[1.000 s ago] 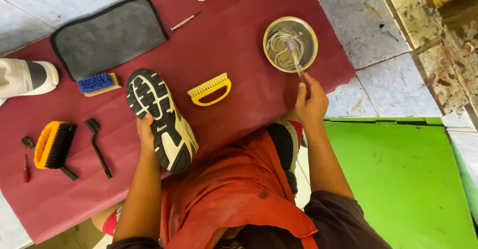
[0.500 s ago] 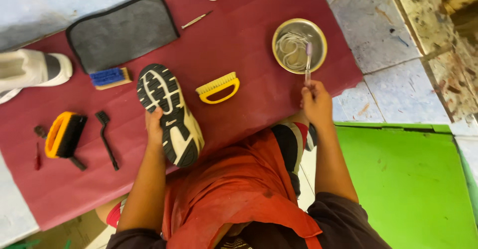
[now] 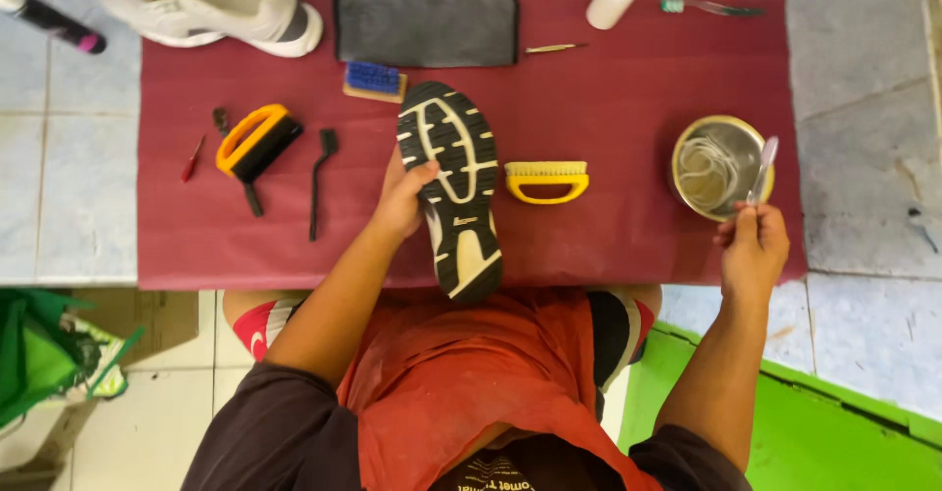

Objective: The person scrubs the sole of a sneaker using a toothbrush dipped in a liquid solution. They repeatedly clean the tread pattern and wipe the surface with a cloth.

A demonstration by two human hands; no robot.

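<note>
Head view, left hand [image 3: 400,202] gripping one sneaker [image 3: 453,185] sole-up, right hand [image 3: 754,248] pinching one toothbrush [image 3: 761,169] over one metal bowl [image 3: 687,143], two yellow brushes [image 3: 547,180] flanking sneaker

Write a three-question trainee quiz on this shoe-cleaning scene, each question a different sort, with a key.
1. True or false: the left hand holds the shoe sole up.
2. What does the right hand hold over the bowl? A) a toothbrush B) a red screwdriver C) a cloth
3. Fill in: the yellow brush lies on the mat between the shoe and the ____.

Key: 1 true; 2 A, the toothbrush; 3 bowl.
</note>
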